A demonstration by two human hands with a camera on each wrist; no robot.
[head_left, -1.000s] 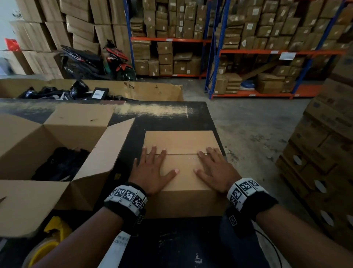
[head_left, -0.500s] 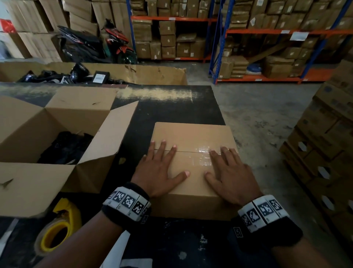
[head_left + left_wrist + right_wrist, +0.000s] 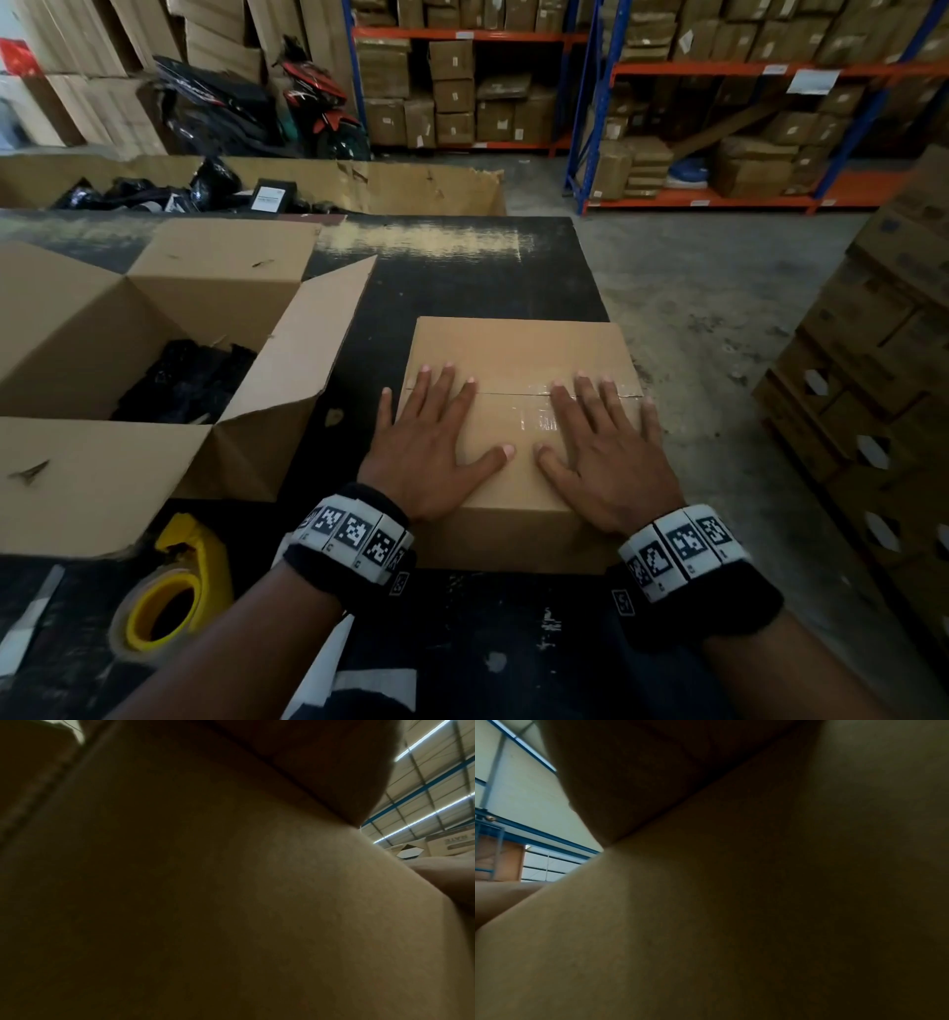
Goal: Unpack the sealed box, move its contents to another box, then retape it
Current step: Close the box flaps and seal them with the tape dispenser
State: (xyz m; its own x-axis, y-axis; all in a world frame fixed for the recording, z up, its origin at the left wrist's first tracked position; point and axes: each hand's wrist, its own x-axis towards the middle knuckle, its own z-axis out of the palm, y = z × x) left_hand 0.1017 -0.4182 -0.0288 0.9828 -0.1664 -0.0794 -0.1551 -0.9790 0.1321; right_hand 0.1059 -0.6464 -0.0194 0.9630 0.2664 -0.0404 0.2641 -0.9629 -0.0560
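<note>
Sealed box (image 3: 518, 360) sits at the near right of the black table (image 3: 462, 272), flaps closed, clear tape (image 3: 534, 406) along the centre seam. Contents not visible.

Open box (image 3: 215, 267) to its left, just beside it, flaps spread outward; black items (image 3: 179, 380) lie inside. Further back, a long low carton (image 3: 411, 185) holds black bagged goods.

Yellow tape dispenser (image 3: 174, 591) lies at the near left, in front of the open box.

Left hand (image 3: 426, 452): flat, palm down on the sealed box top, fingers straight and spread, fingertips on the seam, nothing grasped.

Right hand (image 3: 611, 457): same pose on the right half, fingers over the tape, nothing grasped.

Both wrist views are dark, mostly filled by cardboard close up.
</note>
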